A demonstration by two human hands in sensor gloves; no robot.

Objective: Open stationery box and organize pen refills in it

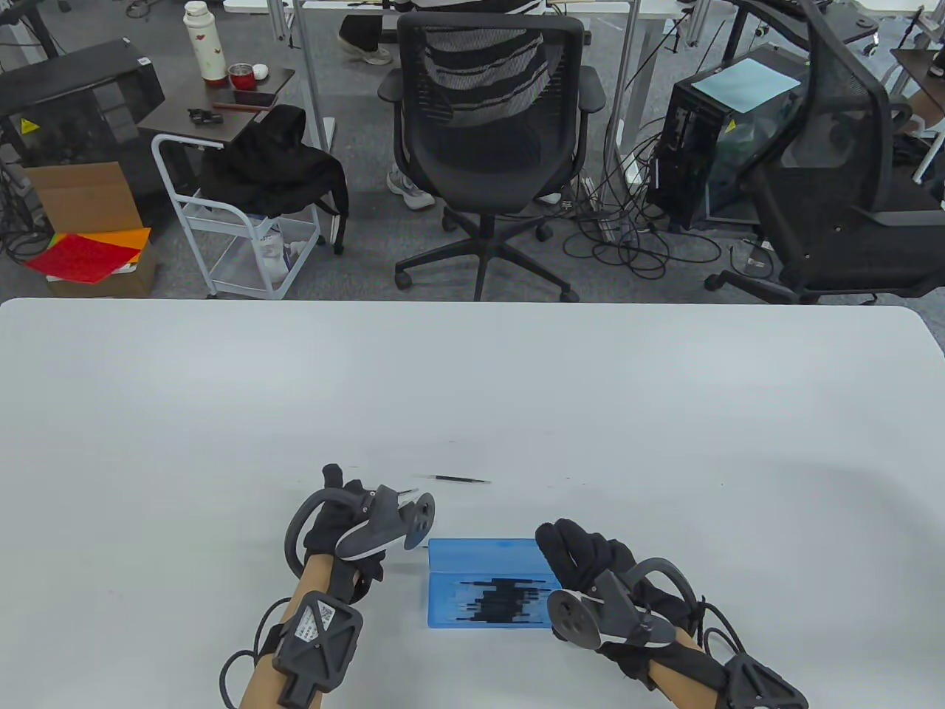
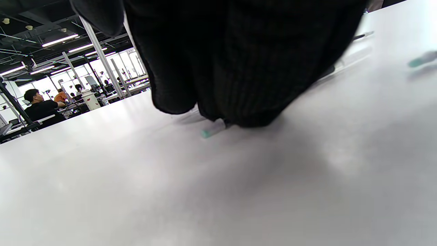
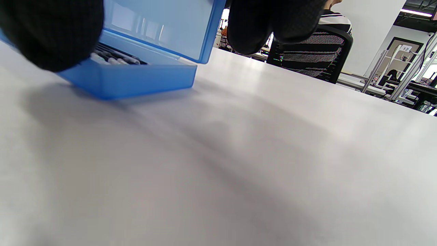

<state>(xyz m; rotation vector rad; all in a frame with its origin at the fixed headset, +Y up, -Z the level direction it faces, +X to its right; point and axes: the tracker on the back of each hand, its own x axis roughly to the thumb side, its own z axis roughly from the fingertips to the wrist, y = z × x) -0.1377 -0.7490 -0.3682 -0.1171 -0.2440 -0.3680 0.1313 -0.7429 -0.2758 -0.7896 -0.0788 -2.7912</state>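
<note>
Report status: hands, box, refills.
Left hand pinching a refill off the table. Right hand holding the blue box open, refills inside. One loose refill beyond; nothing blocking.

A wide white surface point(image 1: 472, 384) carries an open blue stationery box point(image 1: 489, 583) at six o'clock, and a loose pen refill point(image 1: 461, 479) lying flat toward twelve o'clock of it.

1. The left hand point(image 1: 347, 517) fingers are hidden by the tracker; their grip cannot be told.
2. Under the glove, only a pale tip of a pen refill point(image 2: 212, 130) is seen.
3. Contents of the stationery box point(image 1: 487, 591) are blurred.
</note>
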